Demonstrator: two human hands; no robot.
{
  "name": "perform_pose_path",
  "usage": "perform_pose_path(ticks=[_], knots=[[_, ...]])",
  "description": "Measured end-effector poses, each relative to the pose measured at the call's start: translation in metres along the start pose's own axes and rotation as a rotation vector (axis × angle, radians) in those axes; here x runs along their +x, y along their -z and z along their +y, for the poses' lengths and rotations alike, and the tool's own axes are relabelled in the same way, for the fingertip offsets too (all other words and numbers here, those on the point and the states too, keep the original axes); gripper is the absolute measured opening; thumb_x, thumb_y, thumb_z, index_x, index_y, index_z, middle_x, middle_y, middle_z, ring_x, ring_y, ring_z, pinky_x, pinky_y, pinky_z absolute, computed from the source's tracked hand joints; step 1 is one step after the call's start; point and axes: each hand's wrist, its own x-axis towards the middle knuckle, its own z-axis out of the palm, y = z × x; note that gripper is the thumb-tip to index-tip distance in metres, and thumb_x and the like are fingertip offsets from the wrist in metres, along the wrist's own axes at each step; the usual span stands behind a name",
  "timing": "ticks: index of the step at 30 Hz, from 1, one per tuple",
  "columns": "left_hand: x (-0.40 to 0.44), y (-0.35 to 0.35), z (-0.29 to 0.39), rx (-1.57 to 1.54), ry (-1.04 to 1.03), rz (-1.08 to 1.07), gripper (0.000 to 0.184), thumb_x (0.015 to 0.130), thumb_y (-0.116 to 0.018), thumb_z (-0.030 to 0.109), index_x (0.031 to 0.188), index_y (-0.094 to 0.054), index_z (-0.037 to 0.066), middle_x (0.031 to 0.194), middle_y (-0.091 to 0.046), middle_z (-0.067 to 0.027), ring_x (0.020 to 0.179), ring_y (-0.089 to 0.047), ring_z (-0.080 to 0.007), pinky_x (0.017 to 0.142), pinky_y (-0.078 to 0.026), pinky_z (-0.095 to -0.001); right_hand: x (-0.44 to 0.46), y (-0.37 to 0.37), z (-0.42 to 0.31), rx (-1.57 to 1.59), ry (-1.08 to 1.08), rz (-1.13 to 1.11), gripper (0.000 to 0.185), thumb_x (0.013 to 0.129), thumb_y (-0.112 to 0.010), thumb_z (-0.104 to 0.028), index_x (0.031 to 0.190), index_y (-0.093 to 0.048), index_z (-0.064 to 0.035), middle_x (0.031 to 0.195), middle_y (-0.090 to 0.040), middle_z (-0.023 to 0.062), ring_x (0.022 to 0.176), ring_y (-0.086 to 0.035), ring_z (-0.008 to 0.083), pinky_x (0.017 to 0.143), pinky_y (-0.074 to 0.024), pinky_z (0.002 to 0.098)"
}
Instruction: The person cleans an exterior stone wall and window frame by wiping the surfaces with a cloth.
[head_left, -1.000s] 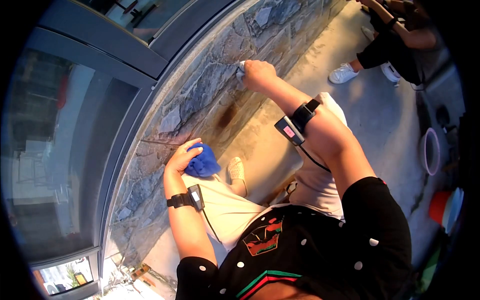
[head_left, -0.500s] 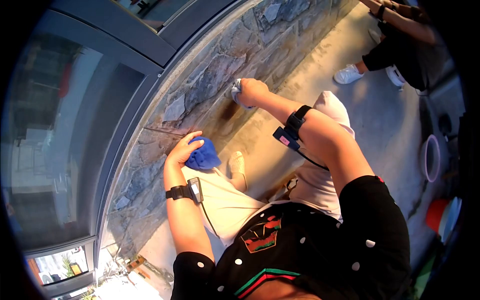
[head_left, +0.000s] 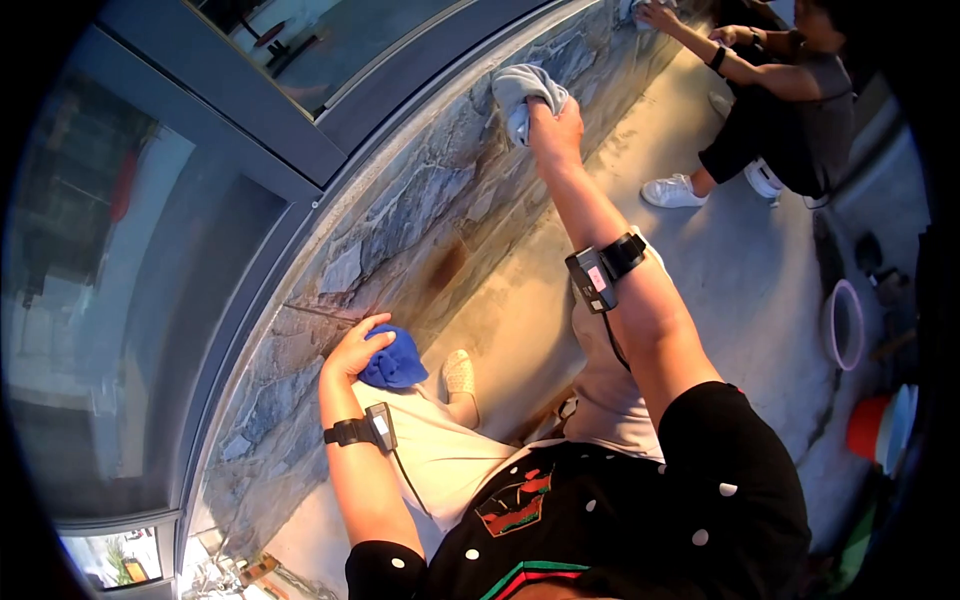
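My right hand (head_left: 558,130) reaches far forward, closed on a light grey cloth (head_left: 522,88) that lies against the upper part of the stone wall (head_left: 400,235). A bunched blue cloth (head_left: 394,360) is in my left hand (head_left: 352,350), which rests near my knee beside the wall, fingers curled over the cloth. Both forearms carry a black strap with a small cabled box. Part of the grey cloth hides my right fingertips.
Above the wall runs a dark-framed window (head_left: 150,280). Further along, another person (head_left: 770,110) sits low with a hand at a pale cloth on the wall. A pink-rimmed basin (head_left: 846,325) and a red container (head_left: 868,428) stand at the right.
My right hand has moved up and further along the wall with the grey cloth, my arm stretching out. The left hand still holds the blue cloth. More of the other person shows.
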Motion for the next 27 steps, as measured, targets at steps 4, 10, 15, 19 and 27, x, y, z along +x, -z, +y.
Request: perform_pose_path(ticks=[4, 10, 15, 19, 27], knots=[[0.002, -0.001, 0.001, 0.031, -0.012, 0.020, 0.062, 0.086, -0.074, 0.026, 0.141, -0.054, 0.004, 0.125, -0.063, -0.0128, 0.111, -0.060, -0.0196, 0.098, -0.047, -0.0318, -0.045, -0.012, 0.000, -0.248, 0.361, -0.316, 0.038, 0.080, -0.073, -0.015, 0.114, -0.058, -0.0052, 0.114, -0.061, 0.0176, 0.107, -0.061, 0.0367, 0.092, -0.0494, 0.0414], [0.007, -0.003, 0.005, 0.016, 0.059, 0.011, 0.060, 0.087, -0.072, 0.024, 0.140, -0.055, 0.004, 0.128, -0.063, -0.0114, 0.114, -0.059, -0.0186, 0.100, -0.045, -0.0320, -0.126, -0.010, -0.009, -0.366, 0.853, -0.677, 0.047, 0.064, -0.078, -0.008, 0.107, -0.057, -0.0076, 0.113, -0.060, 0.0139, 0.102, -0.060, 0.0372, 0.085, -0.0519, 0.0452], [0.009, -0.001, -0.001, 0.043, 0.045, 0.031, 0.061, 0.087, -0.073, 0.025, 0.141, -0.054, 0.004, 0.125, -0.064, -0.0116, 0.111, -0.060, -0.0177, 0.099, -0.046, -0.0316, -0.100, -0.003, -0.025, -0.404, 0.871, -0.689, 0.045, 0.066, -0.076, -0.007, 0.107, -0.059, -0.0068, 0.110, -0.061, 0.0121, 0.100, -0.061, 0.0369, 0.084, -0.0529, 0.0430], [0.003, -0.003, 0.002, 0.033, 0.012, 0.005, 0.060, 0.087, -0.073, 0.026, 0.141, -0.054, 0.005, 0.126, -0.063, -0.0096, 0.111, -0.059, -0.0171, 0.099, -0.046, -0.0313, -0.035, -0.003, -0.021, -0.370, 0.564, -0.224, 0.050, 0.078, -0.075, -0.012, 0.122, -0.052, -0.0045, 0.117, -0.057, 0.0174, 0.104, -0.060, 0.0388, 0.089, -0.0510, 0.0437], [0.001, -0.003, 0.006, 0.140, 0.047, 0.000, 0.061, 0.087, -0.073, 0.027, 0.141, -0.054, 0.006, 0.134, -0.061, -0.0114, 0.119, -0.057, -0.0204, 0.104, -0.043, -0.0323, -0.093, -0.029, -0.005, -0.432, 0.768, -0.286, 0.078, 0.071, -0.075, -0.007, 0.143, -0.047, -0.0083, 0.129, -0.052, 0.0171, 0.112, -0.054, 0.0399, 0.099, -0.0460, 0.0459]])
